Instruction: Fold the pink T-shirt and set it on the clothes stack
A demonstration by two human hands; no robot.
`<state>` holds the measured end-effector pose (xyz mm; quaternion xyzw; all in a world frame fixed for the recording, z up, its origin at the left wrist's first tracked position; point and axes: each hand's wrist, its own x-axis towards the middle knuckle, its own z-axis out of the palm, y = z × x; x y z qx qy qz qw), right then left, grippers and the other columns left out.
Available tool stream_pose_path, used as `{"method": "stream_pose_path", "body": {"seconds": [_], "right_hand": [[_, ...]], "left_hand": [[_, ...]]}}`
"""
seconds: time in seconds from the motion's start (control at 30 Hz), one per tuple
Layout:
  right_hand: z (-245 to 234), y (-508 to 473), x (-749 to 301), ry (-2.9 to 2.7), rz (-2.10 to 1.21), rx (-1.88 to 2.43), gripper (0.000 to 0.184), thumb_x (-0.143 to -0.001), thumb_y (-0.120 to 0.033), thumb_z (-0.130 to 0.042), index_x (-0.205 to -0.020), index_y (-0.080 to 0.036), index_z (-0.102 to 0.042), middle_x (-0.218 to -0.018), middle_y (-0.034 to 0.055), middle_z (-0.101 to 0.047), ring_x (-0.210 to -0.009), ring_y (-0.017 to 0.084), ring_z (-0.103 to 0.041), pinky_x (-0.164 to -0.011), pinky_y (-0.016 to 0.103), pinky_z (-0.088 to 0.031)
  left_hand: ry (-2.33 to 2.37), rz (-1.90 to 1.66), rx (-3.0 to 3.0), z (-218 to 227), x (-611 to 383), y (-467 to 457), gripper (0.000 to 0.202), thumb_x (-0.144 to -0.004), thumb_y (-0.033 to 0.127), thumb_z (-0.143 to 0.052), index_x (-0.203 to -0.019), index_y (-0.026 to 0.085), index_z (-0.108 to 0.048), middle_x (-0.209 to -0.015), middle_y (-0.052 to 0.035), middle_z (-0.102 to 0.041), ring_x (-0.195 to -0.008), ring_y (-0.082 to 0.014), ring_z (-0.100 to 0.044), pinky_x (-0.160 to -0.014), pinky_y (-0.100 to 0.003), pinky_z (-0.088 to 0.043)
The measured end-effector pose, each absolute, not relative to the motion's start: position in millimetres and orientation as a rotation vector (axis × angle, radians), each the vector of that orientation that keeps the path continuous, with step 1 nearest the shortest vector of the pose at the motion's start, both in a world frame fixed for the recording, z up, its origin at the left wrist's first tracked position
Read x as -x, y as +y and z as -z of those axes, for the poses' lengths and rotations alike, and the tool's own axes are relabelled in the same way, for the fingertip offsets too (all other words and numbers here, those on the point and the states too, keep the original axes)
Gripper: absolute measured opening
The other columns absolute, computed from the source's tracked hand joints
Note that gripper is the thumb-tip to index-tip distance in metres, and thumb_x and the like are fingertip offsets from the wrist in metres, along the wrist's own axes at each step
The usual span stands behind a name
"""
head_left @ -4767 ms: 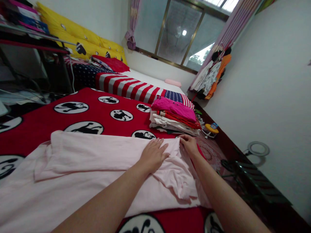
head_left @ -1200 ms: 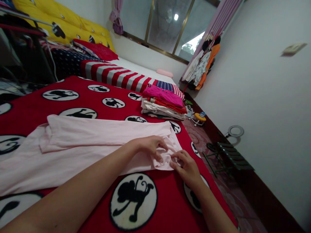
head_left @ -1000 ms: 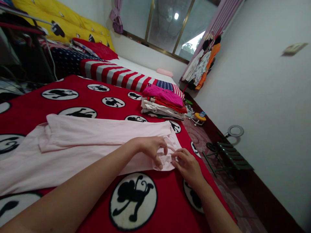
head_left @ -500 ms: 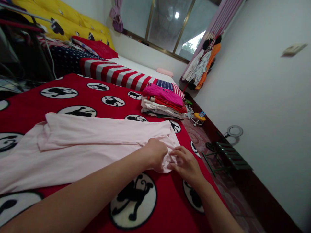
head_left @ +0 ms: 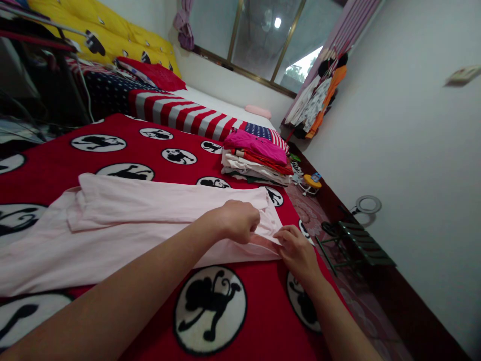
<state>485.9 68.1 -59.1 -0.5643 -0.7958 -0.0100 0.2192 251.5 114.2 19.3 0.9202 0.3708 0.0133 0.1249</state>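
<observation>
A pale pink garment point(head_left: 124, 225) lies spread on a red blanket point(head_left: 112, 160) printed with black monkey figures in white circles. Its far long edge is folded over. My left hand point(head_left: 236, 220) is curled into a fist on the garment's right end, pinching the cloth. My right hand point(head_left: 298, 250) pinches the near right corner of the same garment, and a fold of cloth is stretched taut between the two hands.
A stack of folded clothes point(head_left: 257, 160) with a magenta piece on top sits at the blanket's far right. Beyond it lies a striped and starred cover point(head_left: 188, 113). A green folding stool point(head_left: 356, 245) and a yellow stool point(head_left: 311, 183) stand on the floor at the right.
Both hands moved from the garment's far right end to its near right corner. The loose bunched cloth there is now tucked in and pulled flat into a straight edge.
</observation>
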Motion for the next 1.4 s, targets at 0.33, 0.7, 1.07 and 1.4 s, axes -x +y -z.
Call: {"method": "stream_pose_path", "body": {"seconds": [0.33, 0.7, 1.07, 1.4], "right_hand": [[20, 102, -500, -1.868, 0.261, 1.689, 0.016, -0.074, -0.025, -0.058, -0.084, -0.022, -0.069, -0.069, 0.0003, -0.066, -0.06, 0.016, -0.059, -0.058, 0.026, -0.038], [70, 75, -520, -1.873, -0.246, 1.739, 0.016, -0.073, -0.03, -0.062, -0.083, -0.021, -0.07, -0.073, 0.002, -0.07, -0.065, 0.018, -0.062, -0.063, 0.028, -0.046], [48, 64, -495, -2.199, -0.294, 1.518, 0.015, -0.084, -0.028, -0.057, -0.073, -0.021, -0.066, -0.077, 0.0022, -0.063, -0.073, 0.016, -0.058, -0.068, 0.027, -0.043], [44, 119, -473, -1.914, -0.147, 1.571, 0.026, -0.084, -0.042, -0.056, -0.084, -0.019, -0.068, -0.083, 0.0048, -0.067, -0.073, 0.016, -0.059, -0.069, 0.028, -0.043]], "left_hand": [[1.074, -0.507, -2.75, -27, -245, 120, 0.028, -0.068, 0.013, -0.055, -0.09, 0.023, -0.07, -0.094, -0.0038, -0.07, -0.086, -0.02, -0.063, -0.068, -0.026, -0.043], [0.896, 0.085, -2.63, 6, -269, 116, 0.018, -0.069, 0.032, -0.069, -0.08, 0.02, -0.077, -0.076, -0.0064, -0.072, -0.065, -0.0187, -0.063, -0.052, -0.025, -0.037], [1.233, -0.435, -2.626, 25, -278, 126, 0.04, -0.074, 0.053, -0.066, -0.1, 0.023, -0.069, -0.102, -0.0079, -0.068, -0.097, -0.0254, -0.061, -0.078, -0.032, -0.046], [1.235, -0.37, -2.525, 76, -271, 148, 0.135, -0.052, 0.072, -0.071, -0.151, 0.017, 0.003, -0.157, -0.021, -0.014, -0.144, -0.0357, -0.014, -0.113, -0.045, -0.016]]}}
